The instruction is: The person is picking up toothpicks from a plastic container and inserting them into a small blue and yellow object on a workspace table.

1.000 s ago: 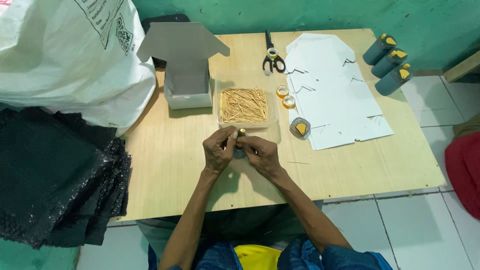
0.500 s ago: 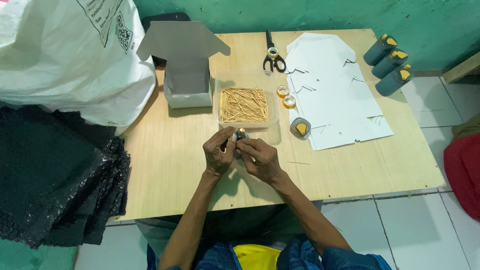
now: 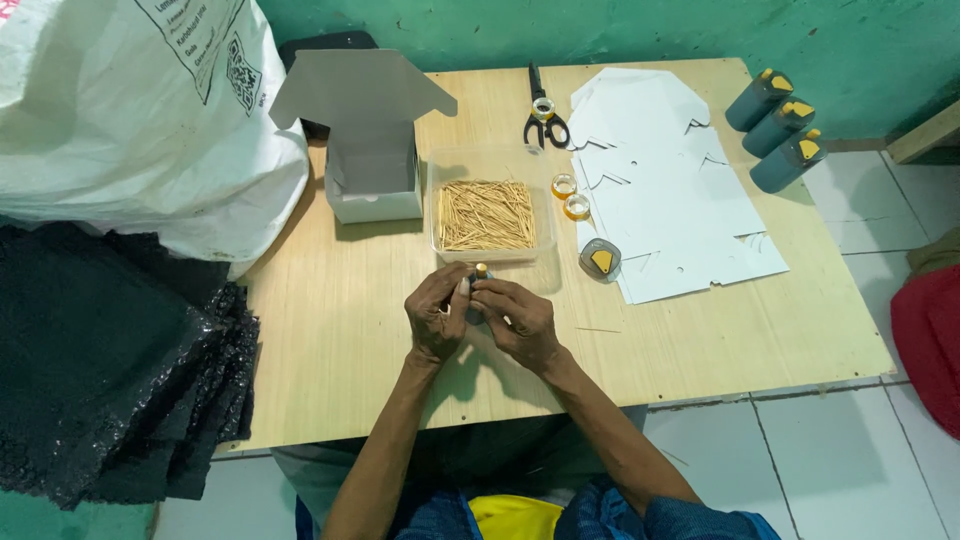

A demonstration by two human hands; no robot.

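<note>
My left hand and my right hand meet over the wooden table, both gripping a small dark container with a yellow top. The container is mostly hidden by my fingers. Just beyond my hands stands a clear plastic tray of toothpicks. To its left sits an open white cardboard box with its lid raised.
Flat white box cut-outs lie at the right, with scissors, two tape rolls and a grey container beside them. Three dark containers stand at the far right corner. A white sack and black sequined fabric crowd the left.
My hands have stayed in place over the table, with the fingers turning slightly around the small container. Nothing else has moved.
</note>
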